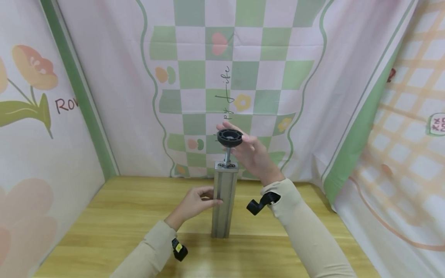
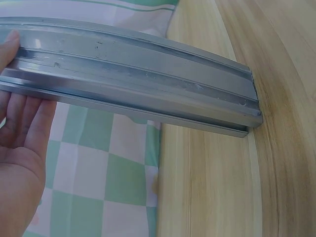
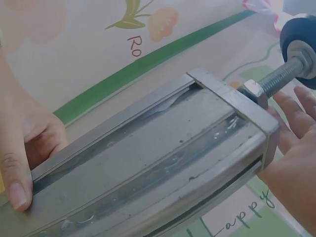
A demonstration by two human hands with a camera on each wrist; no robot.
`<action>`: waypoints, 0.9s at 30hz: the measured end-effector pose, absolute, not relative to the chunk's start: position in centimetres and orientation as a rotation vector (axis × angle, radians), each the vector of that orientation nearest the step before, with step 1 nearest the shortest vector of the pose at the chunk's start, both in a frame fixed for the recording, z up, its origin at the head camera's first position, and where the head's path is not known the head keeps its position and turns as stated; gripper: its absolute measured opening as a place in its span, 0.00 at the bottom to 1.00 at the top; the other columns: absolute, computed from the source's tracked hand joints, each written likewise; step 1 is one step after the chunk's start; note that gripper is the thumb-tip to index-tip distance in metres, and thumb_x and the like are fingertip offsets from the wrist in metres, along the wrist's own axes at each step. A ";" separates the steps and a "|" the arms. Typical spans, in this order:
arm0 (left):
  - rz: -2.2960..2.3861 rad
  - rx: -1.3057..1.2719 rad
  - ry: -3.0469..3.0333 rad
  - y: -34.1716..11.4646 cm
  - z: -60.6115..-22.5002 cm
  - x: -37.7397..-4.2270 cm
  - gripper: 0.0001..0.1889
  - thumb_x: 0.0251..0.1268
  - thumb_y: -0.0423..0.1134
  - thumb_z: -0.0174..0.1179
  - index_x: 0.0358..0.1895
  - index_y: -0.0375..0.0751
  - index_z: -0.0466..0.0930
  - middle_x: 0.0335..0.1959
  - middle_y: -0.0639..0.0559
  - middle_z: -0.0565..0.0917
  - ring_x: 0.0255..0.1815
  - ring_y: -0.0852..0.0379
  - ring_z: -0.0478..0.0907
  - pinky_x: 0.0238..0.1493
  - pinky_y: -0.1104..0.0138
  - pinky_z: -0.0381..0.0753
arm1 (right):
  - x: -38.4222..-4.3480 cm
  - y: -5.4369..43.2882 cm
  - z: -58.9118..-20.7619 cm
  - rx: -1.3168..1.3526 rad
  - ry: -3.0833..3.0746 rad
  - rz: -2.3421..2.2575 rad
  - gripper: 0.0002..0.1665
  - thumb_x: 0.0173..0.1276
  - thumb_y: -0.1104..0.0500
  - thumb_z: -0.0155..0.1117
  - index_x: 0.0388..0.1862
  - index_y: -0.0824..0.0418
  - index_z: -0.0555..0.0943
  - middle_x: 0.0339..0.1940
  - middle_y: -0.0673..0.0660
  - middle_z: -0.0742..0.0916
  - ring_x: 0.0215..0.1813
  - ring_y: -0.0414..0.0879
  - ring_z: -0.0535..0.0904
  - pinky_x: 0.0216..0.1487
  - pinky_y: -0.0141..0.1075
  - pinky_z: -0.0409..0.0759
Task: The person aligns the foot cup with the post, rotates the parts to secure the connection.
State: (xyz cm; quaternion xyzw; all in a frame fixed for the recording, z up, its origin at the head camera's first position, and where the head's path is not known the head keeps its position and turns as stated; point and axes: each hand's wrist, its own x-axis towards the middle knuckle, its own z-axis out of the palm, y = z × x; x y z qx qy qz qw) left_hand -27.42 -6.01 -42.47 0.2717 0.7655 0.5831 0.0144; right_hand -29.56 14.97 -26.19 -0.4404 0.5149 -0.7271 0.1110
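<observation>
An upright silver aluminium profile (image 1: 225, 200) stands on the wooden table. From the metal plate on its top end rises a threaded levelling foot (image 1: 230, 138) with a round black base facing up; a hex nut (image 3: 254, 92) sits at the bottom of its stud. My left hand (image 1: 196, 200) grips the profile around mid-height, thumb on the near side and fingers (image 2: 37, 123) along another side. Up at the levelling foot, my right hand (image 1: 253, 152) has its fingers loosely extended behind the stud and base. Its thumb lies right at the base's rim.
The wooden table (image 1: 139, 216) runs back to a hanging cloth with a green checked print (image 1: 194, 73). Printed cloths also hang at the left (image 1: 31, 154) and right (image 1: 399, 173). A black strap (image 1: 262, 202) dangles from the right wrist.
</observation>
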 end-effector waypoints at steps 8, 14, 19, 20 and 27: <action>1.824 0.838 2.373 -6.1 -42.4 -27.3 0.10 0.62 0.47 0.72 0.43 0.49 0.86 0.37 0.54 0.86 0.44 0.55 0.84 0.51 0.63 0.83 | -29.8 15.3 -26.4 -1.307 1.450 -2.131 0.48 0.71 0.46 0.56 0.79 0.70 0.52 0.79 0.64 0.62 0.77 0.53 0.57 0.66 0.40 0.68; 1.812 0.845 2.391 -6.1 -42.4 -27.4 0.11 0.61 0.47 0.72 0.44 0.49 0.87 0.37 0.55 0.87 0.44 0.55 0.84 0.50 0.64 0.83 | -29.7 15.2 -26.4 -1.295 1.435 -2.145 0.39 0.71 0.46 0.59 0.75 0.61 0.64 0.71 0.60 0.73 0.62 0.48 0.72 0.63 0.40 0.68; 1.803 0.852 2.402 -6.1 -42.5 -27.5 0.11 0.61 0.46 0.73 0.44 0.49 0.87 0.37 0.56 0.87 0.44 0.55 0.84 0.51 0.64 0.83 | -29.5 15.0 -26.4 -1.302 1.446 -2.167 0.35 0.70 0.47 0.61 0.71 0.59 0.66 0.67 0.57 0.77 0.57 0.47 0.75 0.62 0.40 0.69; 1.802 0.852 2.402 -6.1 -42.5 -27.5 0.11 0.61 0.46 0.72 0.43 0.49 0.87 0.37 0.56 0.87 0.44 0.55 0.84 0.51 0.64 0.83 | -29.5 15.0 -26.4 -1.299 1.456 -2.173 0.35 0.70 0.47 0.61 0.71 0.59 0.66 0.66 0.57 0.77 0.57 0.47 0.75 0.62 0.41 0.70; 1.805 0.846 2.395 -6.1 -42.6 -27.5 0.11 0.61 0.47 0.73 0.44 0.49 0.87 0.38 0.55 0.87 0.44 0.55 0.84 0.50 0.64 0.83 | -29.3 14.7 -26.3 -1.220 1.565 -2.210 0.41 0.66 0.48 0.63 0.72 0.64 0.62 0.63 0.58 0.78 0.57 0.48 0.75 0.65 0.44 0.68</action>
